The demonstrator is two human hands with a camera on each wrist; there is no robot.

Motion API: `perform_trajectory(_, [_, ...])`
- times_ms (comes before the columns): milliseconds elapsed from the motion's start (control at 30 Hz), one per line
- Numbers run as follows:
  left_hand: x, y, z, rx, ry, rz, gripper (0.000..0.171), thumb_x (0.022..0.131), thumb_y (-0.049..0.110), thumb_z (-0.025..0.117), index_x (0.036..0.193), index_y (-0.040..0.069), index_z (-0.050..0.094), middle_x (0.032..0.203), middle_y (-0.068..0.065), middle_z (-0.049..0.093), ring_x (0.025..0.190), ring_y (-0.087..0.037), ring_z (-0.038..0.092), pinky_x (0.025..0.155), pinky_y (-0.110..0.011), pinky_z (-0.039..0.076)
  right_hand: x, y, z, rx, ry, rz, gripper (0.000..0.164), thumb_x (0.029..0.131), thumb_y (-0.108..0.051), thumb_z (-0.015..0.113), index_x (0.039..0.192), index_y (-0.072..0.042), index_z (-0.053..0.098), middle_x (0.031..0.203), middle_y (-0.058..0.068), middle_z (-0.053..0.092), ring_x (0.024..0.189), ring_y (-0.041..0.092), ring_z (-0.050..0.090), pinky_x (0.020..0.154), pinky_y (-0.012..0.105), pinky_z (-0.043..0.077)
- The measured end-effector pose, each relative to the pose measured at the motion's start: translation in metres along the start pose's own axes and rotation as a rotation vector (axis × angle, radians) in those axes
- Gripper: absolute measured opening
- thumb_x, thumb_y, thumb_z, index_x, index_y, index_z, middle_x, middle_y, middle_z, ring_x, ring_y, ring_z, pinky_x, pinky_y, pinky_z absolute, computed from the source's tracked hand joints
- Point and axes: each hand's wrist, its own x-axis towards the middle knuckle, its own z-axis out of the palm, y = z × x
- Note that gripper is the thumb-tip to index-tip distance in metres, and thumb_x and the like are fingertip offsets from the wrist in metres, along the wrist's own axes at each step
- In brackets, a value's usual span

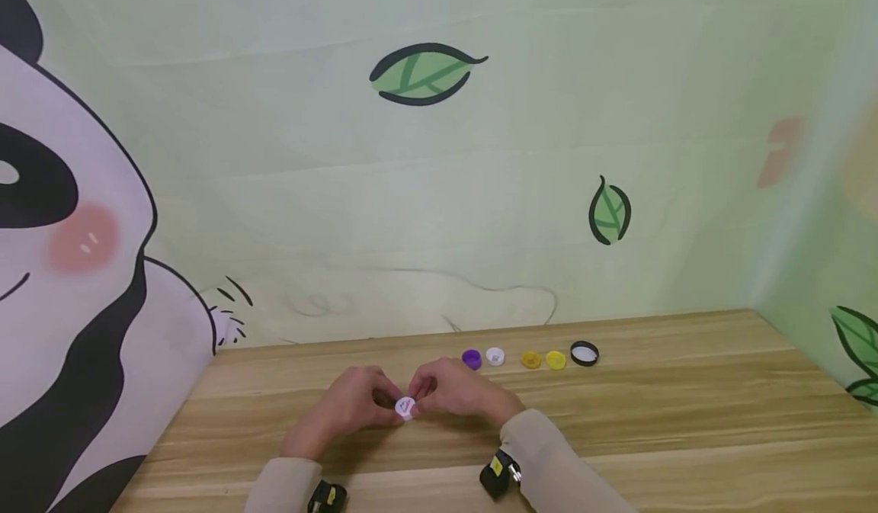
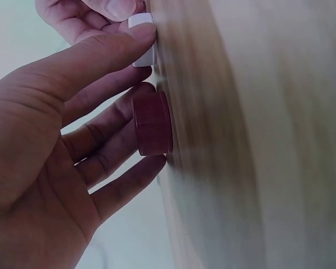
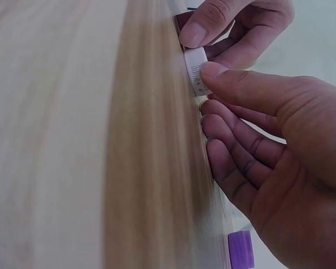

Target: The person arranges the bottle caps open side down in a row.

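A small white bottle cap [image 1: 405, 408] with a reddish print on its top lies at the table's surface between both hands. My left hand [image 1: 351, 402] pinches it with thumb and forefinger from the left. From the other side my right hand [image 1: 456, 391] pinches the same cap, its thumb on the printed side wall of the cap [image 3: 194, 67] in the right wrist view. Beside the left hand's other fingers stands a dark red ridged cap [image 2: 153, 126], seen in the left wrist view; the left hand hides it in the head view.
Behind the right hand, a row of caps runs along the wooden table [image 1: 652, 406]: purple [image 1: 471, 359], white [image 1: 495, 357], amber [image 1: 531, 359], yellow [image 1: 555, 360], and a wider black-rimmed lid [image 1: 584, 354]. A printed cloth wall [image 1: 309, 155] rises at the table's back edge.
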Motion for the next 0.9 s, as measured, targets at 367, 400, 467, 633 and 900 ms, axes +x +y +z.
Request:
perform_trajectory(367, [-0.001,0.003,-0.003,-0.019,-0.011,-0.059,0.022,0.080,0.019,0.095,0.095,0.013,0.082,0.088,0.005,0.071,0.083,-0.015,0.065,0.075,-0.034,0.055,-0.001,-0.003,-0.003,0.021,-0.003,0.002,0.014,0.088,-0.007,0.086,0.100,-0.007,0.077,0.088,-0.006,0.073,0.082,0.006,0.065,0.079,0.026,0.053])
perform_trajectory(400, [0.000,0.004,-0.003,-0.035,-0.012,-0.080,0.022,0.081,0.021,0.094,0.097,0.013,0.081,0.090,0.005,0.072,0.084,-0.015,0.066,0.077,-0.036,0.056,-0.001,-0.003,-0.004,0.028,-0.001,0.007,0.014,0.089,-0.008,0.086,0.100,-0.007,0.077,0.088,-0.006,0.074,0.083,0.007,0.065,0.079,0.026,0.054])
perform_trajectory(467, [0.000,0.006,-0.005,-0.075,0.004,-0.113,0.025,0.082,0.022,0.094,0.099,0.012,0.080,0.093,0.003,0.075,0.086,-0.014,0.068,0.078,-0.037,0.058,-0.001,-0.004,-0.006,0.038,0.007,0.013,0.014,0.090,-0.009,0.085,0.102,-0.007,0.078,0.090,-0.006,0.074,0.085,0.008,0.066,0.080,0.028,0.055])
perform_trajectory(633, [0.005,0.008,-0.008,-0.144,0.073,-0.135,0.030,0.085,0.024,0.091,0.107,0.009,0.079,0.099,-0.003,0.077,0.085,-0.016,0.070,0.074,-0.037,0.059,0.000,-0.003,-0.014,0.013,0.061,0.013,0.014,0.093,-0.011,0.083,0.105,-0.008,0.078,0.092,-0.008,0.075,0.088,0.009,0.067,0.081,0.029,0.055])
perform_trajectory(900, [0.018,0.013,-0.004,-0.120,0.175,-0.169,0.030,0.087,0.023,0.089,0.112,0.009,0.079,0.108,0.000,0.077,0.099,-0.021,0.071,0.087,-0.046,0.058,0.001,-0.001,-0.025,-0.001,0.174,-0.017,0.017,0.096,-0.011,0.080,0.109,-0.003,0.075,0.097,-0.004,0.073,0.093,0.014,0.067,0.082,0.031,0.056])
